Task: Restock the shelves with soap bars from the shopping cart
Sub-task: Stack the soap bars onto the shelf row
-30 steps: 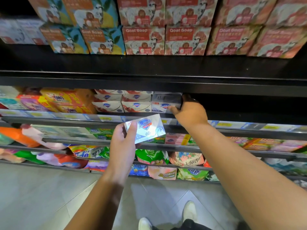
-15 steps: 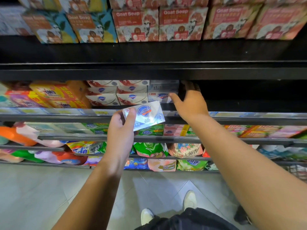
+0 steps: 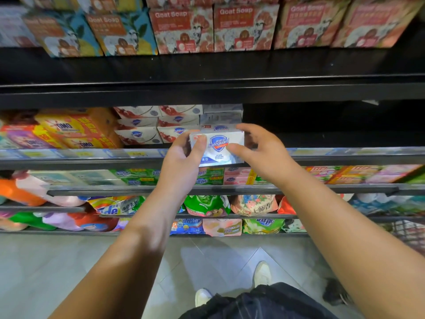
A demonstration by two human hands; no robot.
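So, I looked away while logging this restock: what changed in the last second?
The left hand lifted the Safeguard soap box up to the shelf's white stack. The right hand came back off that stack and now grips the box's right end. The left hand keeps its hold; the stack looks unmoved.

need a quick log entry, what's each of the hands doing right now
left hand: holding the Safeguard soap box.
right hand: pinching the same box's right end.

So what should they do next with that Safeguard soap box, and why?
Probably slide the Safeguard soap box forward onto the shelf, beside the stack of white Safeguard boxes. The left hand and right hand both grip it in front of that stack, with dark space to its right.
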